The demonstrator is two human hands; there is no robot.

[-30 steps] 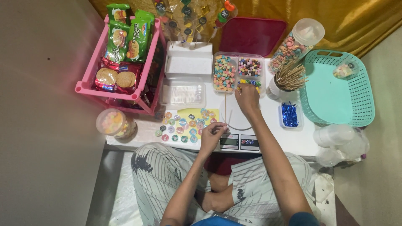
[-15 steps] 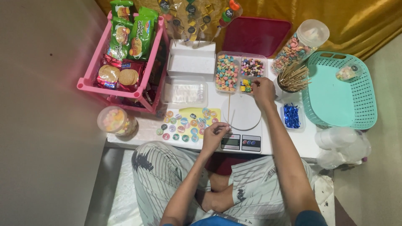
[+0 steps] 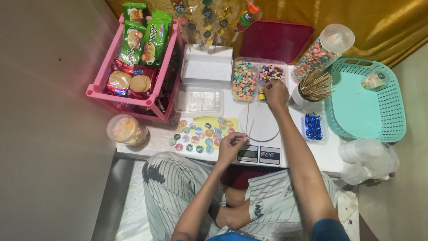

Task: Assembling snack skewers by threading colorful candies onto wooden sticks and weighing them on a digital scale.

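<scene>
Nearest to the camera, striped soft trousers (image 3: 178,192) are seen on bent legs. Just past them, a thin wooden stick (image 3: 247,117) is pinched at its near end by the fingers of the left hand (image 3: 230,147); the stick is pointed away, over the round white plate of a flat kitchen scale (image 3: 263,134). Beside that hand, small round stickers (image 3: 200,134) in many colours are spread on a yellow & white sheet, flat on the white table (image 3: 330,151).

To the left, a round clear tub (image 3: 122,130) w/ pastel bits is stood at the table edge. To the right, shiny blue twist ties (image 3: 313,126) are kept in a little tray.

Further off, the right hand (image 3: 275,93) is laid on the edge of a clear box of sweets (image 3: 259,80); its fingers are curled down into the small round candies, but if one is gripped cannot be told. Just right of it, a cup of wooden sticks (image 3: 312,89) is stood. A clear empty box (image 3: 198,99) is sat to the left.

Far back, a pink plastic rack (image 3: 133,91) is packed w/ biscuit packs, and a holey teal basket (image 3: 363,105) is sat at the right.
</scene>
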